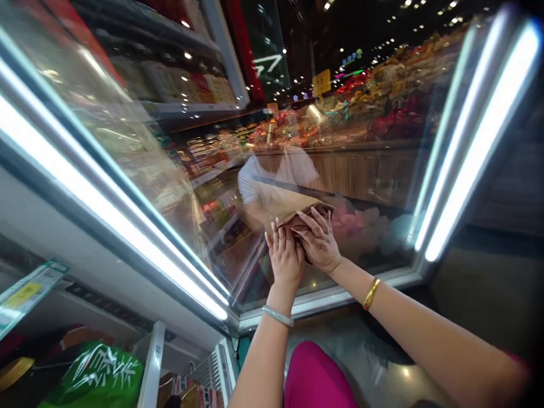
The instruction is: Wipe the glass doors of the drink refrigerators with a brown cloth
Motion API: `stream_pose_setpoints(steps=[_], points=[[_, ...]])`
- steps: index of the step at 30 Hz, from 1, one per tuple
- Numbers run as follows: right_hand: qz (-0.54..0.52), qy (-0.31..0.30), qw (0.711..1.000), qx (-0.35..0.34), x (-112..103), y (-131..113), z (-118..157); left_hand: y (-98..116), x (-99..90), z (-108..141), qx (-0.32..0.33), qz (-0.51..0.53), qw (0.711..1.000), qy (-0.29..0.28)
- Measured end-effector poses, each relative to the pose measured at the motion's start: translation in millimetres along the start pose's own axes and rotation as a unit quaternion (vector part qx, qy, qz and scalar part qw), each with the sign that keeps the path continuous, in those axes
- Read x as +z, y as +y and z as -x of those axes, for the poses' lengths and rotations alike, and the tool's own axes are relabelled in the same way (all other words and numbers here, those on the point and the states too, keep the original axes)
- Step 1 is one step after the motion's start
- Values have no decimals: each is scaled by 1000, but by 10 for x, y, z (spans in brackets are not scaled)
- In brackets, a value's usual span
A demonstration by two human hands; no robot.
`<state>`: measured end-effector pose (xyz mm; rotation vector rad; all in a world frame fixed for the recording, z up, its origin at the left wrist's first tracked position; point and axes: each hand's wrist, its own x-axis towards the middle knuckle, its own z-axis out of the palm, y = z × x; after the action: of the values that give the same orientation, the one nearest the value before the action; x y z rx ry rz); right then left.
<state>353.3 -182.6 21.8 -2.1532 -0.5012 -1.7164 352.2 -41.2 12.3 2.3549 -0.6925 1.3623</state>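
A bunched brown cloth (301,220) is pressed against the glass door (272,277). My left hand (285,252) lies with fingers stretched out flat over the cloth's left side, and a pale bangle circles that wrist. Beside it, my right hand (321,241) has its fingers spread and bent over the folds, gripping the cloth to the pane. A gold bracelet (371,293) is on the right forearm. The palms and part of the cloth are hidden behind the backs of my hands.
Bright light strips (110,209) run along the door opening, with more at the right (480,141). A green package (96,374) sits on a lower-left shelf, near a price tag (28,294). Shelves, goods and a person in a white shirt (276,175) show blurred in the glass.
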Motion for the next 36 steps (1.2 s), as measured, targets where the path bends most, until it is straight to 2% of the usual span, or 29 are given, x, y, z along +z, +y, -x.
stream_pose_setpoints(steps=[2, 3, 6, 8, 10, 12, 15, 17, 19, 21, 23, 25, 27, 29, 31, 32, 34, 36], points=[[3, -11, 998, 60, -43, -31, 231, -65, -10, 165, 3, 9, 999, -40], [7, -4, 995, 96, -59, -63, 264, -95, -31, 193, 4, 16, 998, -54], [6, 30, 986, 164, 15, -243, 37, -183, -116, 91, -1, 40, 998, -57], [-10, 31, 988, 151, 142, -398, -185, -255, -170, -13, -3, 44, 998, -40], [-25, 7, 993, 113, 230, -522, -244, -343, -219, -39, -4, 37, 999, -28], [-31, -34, 997, 57, 215, -558, -75, -434, -270, 32, -9, 24, 999, -21], [-17, -69, 997, -17, 79, -422, 335, -540, -343, 192, -17, 0, 999, -33], [-17, -39, 999, -1, 34, -305, 421, -585, -384, 232, -16, -18, 999, -44], [-14, 18, 999, 32, 75, -292, 261, -620, -420, 203, -21, -30, 998, -42], [-3, 71, 996, 50, 189, -416, -25, -660, -444, 154, -37, -31, 999, -22], [3, 88, 996, 33, 323, -604, -227, -713, -454, 150, -59, -25, 998, 4], [-11, 53, 998, -33, 410, -748, -194, -774, -452, 224, -74, -17, 997, 21], [-36, -10, 993, -109, 404, -772, 52, -831, -444, 360, -80, -13, 997, 19], [-51, -57, 987, -143, 322, -679, 338, -875, -435, 507, -80, -11, 997, 5], [-49, -62, 989, -121, 230, -555, 460, -903, -430, 612, -85, -15, 996, -5], [-43, -51, 993, -99, 204, -518, 428, -914, -430, 640, -90, -18, 996, -7], [-33, -15, 998, -57, 232, -544, 213, -939, -431, 656, -101, -23, 995, -6], [-31, 12, 999, -33, 361, -693, -53, -972, -425, 653, -107, -21, 994, -3]])
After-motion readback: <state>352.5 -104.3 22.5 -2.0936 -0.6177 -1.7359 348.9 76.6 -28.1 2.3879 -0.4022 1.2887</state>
